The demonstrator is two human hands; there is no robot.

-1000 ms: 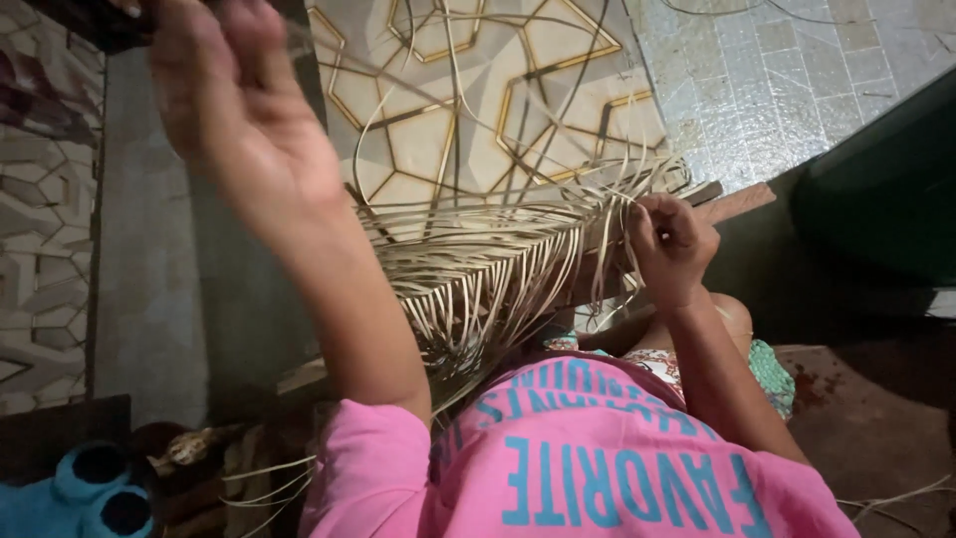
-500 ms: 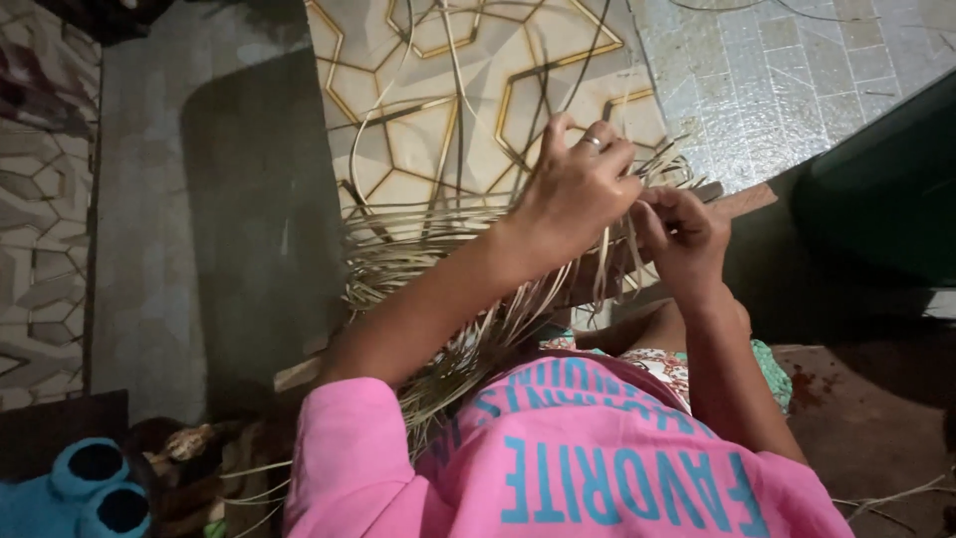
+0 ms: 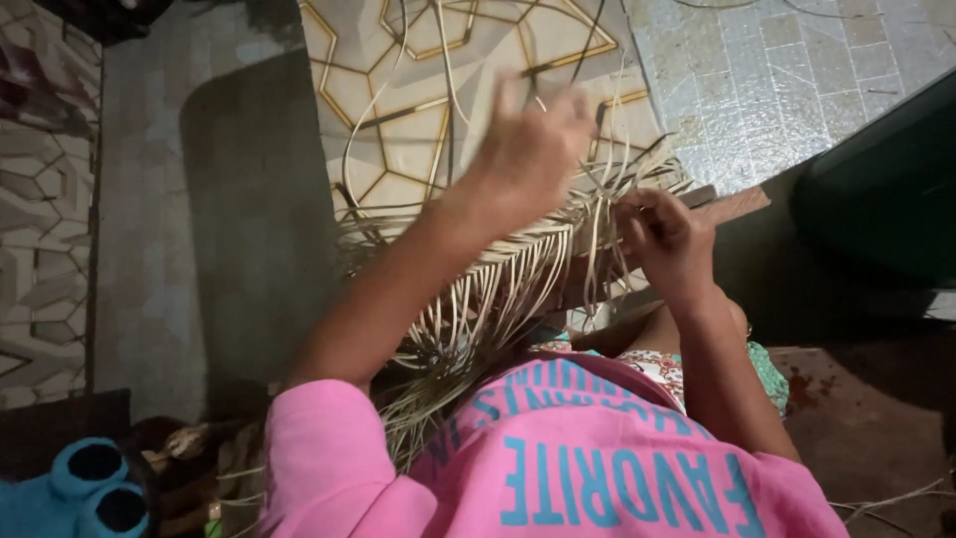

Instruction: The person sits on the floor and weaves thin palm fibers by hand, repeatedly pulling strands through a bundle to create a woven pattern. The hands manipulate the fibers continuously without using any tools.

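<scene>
A blue slipper (image 3: 85, 493) lies lower left. The pale, half-woven cane mat (image 3: 478, 299) fans over her lap, loose strands curling up. Her blurred left hand (image 3: 528, 149) hovers above it, grip unreadable; the right hand (image 3: 667, 244) pinches strands at the mat's edge.

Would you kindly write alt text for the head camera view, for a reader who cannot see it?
Seen from above, a person in a pink shirt works a half-woven piece of pale cane strips on their lap; the right hand pinches strips at its edge while the blurred left hand is raised above it. Loose strips fan out over a patterned tiled floor, and a blue soft slipper lies at lower left.
</scene>
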